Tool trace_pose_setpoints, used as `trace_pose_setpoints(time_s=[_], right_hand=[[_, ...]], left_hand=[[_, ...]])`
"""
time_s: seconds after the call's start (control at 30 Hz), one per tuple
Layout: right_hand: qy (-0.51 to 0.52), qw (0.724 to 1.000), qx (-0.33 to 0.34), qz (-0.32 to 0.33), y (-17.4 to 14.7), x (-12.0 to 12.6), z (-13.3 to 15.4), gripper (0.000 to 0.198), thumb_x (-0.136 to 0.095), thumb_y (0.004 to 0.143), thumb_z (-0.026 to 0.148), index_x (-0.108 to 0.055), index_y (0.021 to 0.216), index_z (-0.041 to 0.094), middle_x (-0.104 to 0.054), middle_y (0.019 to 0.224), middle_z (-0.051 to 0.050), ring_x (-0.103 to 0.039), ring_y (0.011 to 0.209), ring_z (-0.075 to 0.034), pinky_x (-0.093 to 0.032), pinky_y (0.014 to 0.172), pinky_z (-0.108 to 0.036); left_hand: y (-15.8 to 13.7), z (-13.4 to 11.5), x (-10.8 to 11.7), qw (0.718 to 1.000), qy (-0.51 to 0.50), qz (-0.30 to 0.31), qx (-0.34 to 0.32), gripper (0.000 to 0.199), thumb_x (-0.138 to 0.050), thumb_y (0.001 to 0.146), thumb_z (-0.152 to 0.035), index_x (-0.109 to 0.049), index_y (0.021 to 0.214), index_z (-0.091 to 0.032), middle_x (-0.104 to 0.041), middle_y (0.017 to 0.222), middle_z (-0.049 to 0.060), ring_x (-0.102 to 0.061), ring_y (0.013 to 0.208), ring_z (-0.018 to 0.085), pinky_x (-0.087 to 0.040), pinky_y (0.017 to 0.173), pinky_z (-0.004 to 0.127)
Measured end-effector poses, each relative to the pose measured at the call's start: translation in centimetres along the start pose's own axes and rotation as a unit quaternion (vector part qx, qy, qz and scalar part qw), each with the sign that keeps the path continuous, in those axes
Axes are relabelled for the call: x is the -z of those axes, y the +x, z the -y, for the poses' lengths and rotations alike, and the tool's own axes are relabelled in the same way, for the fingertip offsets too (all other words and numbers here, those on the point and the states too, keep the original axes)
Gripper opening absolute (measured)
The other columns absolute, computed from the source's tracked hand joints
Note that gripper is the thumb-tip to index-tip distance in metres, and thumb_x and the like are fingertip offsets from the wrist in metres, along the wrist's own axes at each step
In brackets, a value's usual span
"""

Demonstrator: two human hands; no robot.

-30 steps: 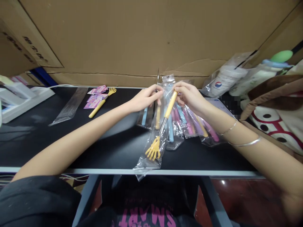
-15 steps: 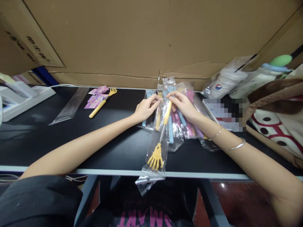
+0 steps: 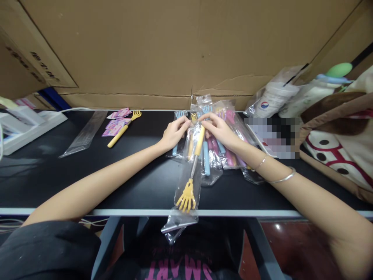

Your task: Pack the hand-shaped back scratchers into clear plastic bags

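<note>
A yellow back scratcher (image 3: 199, 142) lies inside a clear plastic bag (image 3: 180, 190), its claw toward me and its handle end away. At the bag's far end my left hand (image 3: 175, 133) pinches the left side of the plastic. My right hand (image 3: 218, 130) pinches the same end on the right, just beside the handle tip. Both hands are closed, thumb against fingers. Beneath and beyond them lies a pile of bagged back scratchers (image 3: 206, 159) in blue, yellow, pink and purple. The bag's near end hangs over the table's front edge.
A loose yellow back scratcher (image 3: 119, 134) rests beside pink packets (image 3: 117, 124) on the left, with a flat clear bag (image 3: 84, 136) nearby. A white power strip (image 3: 35, 130) is far left. A bagged cup (image 3: 275, 99) and a cloth bag (image 3: 335, 151) stand right, before the cardboard wall (image 3: 131, 46).
The whole view has shifted slightly, so things sit a little further left. Both hands keep their pinch on the bag's far end; the bagged back scratcher has hardly moved.
</note>
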State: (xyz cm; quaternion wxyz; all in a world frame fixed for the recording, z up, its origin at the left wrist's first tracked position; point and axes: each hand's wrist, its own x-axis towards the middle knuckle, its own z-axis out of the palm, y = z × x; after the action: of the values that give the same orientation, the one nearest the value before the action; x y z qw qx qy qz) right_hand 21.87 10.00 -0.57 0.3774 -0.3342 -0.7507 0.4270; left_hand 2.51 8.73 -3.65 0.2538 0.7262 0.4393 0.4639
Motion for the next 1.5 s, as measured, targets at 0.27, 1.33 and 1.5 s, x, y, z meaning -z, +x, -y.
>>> trace_pose_setpoints(time_s=[0.27,1.33,1.5], right_hand=[[0.023,0.999,0.001,-0.024,0.20,-0.06,-0.58,0.016,-0.055,0.090,0.034,-0.051,0.101,0.022,-0.048,0.055,0.007,-0.048,0.047,-0.009,-0.038,0.046,-0.022],[-0.001,0.999,0.044,0.023,0.17,0.09,-0.74,0.024,-0.062,0.086,0.032,-0.049,0.102,0.020,-0.053,0.062,0.007,-0.048,0.050,-0.006,-0.039,0.048,-0.022],[-0.008,0.998,0.048,0.031,0.10,0.01,-0.46,0.017,-0.059,0.087,0.027,-0.050,0.098,0.019,-0.052,0.059,0.007,-0.049,0.051,-0.007,-0.040,0.049,-0.021]], left_hand=[[0.26,0.61,-0.32,0.997,-0.079,-0.006,-0.027,0.017,-0.049,0.091,-0.034,-0.057,0.095,-0.020,-0.054,0.064,-0.004,-0.050,0.056,0.011,-0.040,0.062,0.024],[0.17,0.29,-0.04,0.997,0.002,0.027,-0.076,0.023,-0.057,0.088,-0.034,-0.067,0.104,-0.021,-0.067,0.084,-0.001,-0.057,0.073,0.012,-0.042,0.068,0.022],[0.26,0.61,-0.08,0.998,0.002,0.014,-0.058,0.025,-0.055,0.089,-0.039,-0.072,0.099,-0.023,-0.071,0.096,0.001,-0.061,0.078,0.014,-0.045,0.073,0.024]])
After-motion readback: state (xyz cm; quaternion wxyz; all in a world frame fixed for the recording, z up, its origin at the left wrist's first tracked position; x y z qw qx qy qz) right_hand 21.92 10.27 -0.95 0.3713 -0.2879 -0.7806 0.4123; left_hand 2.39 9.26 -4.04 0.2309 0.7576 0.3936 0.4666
